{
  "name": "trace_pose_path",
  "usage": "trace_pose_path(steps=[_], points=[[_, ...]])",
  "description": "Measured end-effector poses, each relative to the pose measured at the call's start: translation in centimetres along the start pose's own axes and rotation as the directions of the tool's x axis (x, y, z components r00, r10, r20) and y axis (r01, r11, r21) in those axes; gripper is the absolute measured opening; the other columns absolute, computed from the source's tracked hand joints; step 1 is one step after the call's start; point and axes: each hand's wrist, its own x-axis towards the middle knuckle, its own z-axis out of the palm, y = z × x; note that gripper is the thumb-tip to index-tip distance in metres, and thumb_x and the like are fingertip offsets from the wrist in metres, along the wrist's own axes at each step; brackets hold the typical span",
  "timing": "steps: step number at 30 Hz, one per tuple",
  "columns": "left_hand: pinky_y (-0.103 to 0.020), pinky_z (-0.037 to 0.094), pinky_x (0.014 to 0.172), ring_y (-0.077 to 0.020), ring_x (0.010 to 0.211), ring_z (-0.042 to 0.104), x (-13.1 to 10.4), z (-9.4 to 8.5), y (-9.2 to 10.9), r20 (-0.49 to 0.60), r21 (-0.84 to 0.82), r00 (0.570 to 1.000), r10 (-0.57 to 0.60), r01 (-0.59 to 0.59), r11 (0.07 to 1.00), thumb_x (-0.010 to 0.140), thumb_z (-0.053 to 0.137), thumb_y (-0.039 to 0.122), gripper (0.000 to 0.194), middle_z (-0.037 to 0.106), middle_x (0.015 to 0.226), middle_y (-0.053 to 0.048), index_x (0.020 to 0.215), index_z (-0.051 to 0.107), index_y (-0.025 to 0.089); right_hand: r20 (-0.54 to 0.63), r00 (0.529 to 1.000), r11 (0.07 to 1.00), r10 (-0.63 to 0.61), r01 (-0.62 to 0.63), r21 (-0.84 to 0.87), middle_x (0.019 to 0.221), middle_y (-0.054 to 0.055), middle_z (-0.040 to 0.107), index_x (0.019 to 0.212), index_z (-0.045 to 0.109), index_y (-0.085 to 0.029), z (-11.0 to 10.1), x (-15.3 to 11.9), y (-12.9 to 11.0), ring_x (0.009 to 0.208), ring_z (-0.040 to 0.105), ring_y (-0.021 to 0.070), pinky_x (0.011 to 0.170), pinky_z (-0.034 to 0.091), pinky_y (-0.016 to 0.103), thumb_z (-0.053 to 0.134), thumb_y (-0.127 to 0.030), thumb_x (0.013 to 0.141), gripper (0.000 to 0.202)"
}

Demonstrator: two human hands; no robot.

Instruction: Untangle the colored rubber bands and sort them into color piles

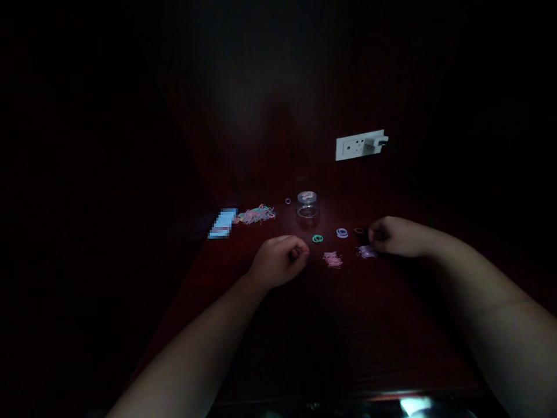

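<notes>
My left hand is closed above the dark red table, left of a green ring pair and a pile of pink bands; what its curled fingers hold, if anything, is hidden. My right hand has its fingers pressed together at a small pile of purple bands; anything between its fingertips is too small to make out. Lavender rings and one brownish ring lie between the hands, farther back. A large mixed heap of colored bands lies at the back left.
A clear lidded jar stands at the back, with a single ring to its left. A lit, blurred phone-like rectangle lies by the left edge. A white socket with a plug is on the wall.
</notes>
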Motion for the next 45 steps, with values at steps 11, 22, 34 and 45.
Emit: trace_pose_path(steps=[11,22,34,45], points=[[-0.025,0.048,0.061,-0.011,0.066,0.059,0.0,-0.1,0.1,-0.005,-0.005,1.0,0.009,-0.009,1.0,0.087,0.056,0.024,0.009,0.065,0.074,0.001,0.083,0.063,0.019,0.034,0.999,1.0,-0.004,0.005,-0.009,0.067,0.003,0.068,0.07,0.065,-0.02,-0.1,-0.2,-0.1,0.061,0.061,0.0186,0.058,0.045,0.032,0.064,-0.023,0.071,0.003],[-0.028,0.052,0.068,-0.0148,0.067,0.064,0.4,-2.0,-3.5,-0.233,0.141,0.935,-0.269,0.306,0.942,0.086,0.057,0.025,0.01,0.069,0.077,-0.002,0.086,0.065,0.02,-0.226,0.972,0.995,0.059,-0.075,-0.061,0.07,0.004,0.065,0.075,0.06,-0.02,-0.7,-0.1,-0.8,0.063,0.059,0.0188,0.059,0.041,0.03,0.052,-0.017,0.076,0.008],[-0.042,0.042,0.107,-0.0306,0.122,0.057,-1.2,-2.0,-11.8,-0.256,0.343,0.683,-0.684,0.726,0.597,0.086,0.049,0.017,0.036,0.065,0.128,-0.015,0.119,0.065,0.014,0.068,0.832,0.768,-0.55,0.472,0.432,0.055,-0.004,0.041,0.059,0.045,-0.02,4.4,-1.6,-6.5,0.052,0.039,0.0102,0.051,0.032,0.023,0.046,-0.021,0.072,0.014],[-0.051,0.034,0.113,-0.0348,0.139,0.04,-0.8,-2.0,-12.1,-0.21,0.38,0.632,-0.746,0.756,0.533,0.09,0.048,0.036,0.044,0.043,0.154,-0.006,0.131,0.061,0.024,0.437,0.703,0.795,-0.561,0.311,0.521,0.052,-0.004,0.049,0.058,0.052,-0.016,6.1,-1.5,-7.9,0.049,0.042,0.0086,0.049,0.031,0.021,0.045,-0.015,0.067,0.012]])
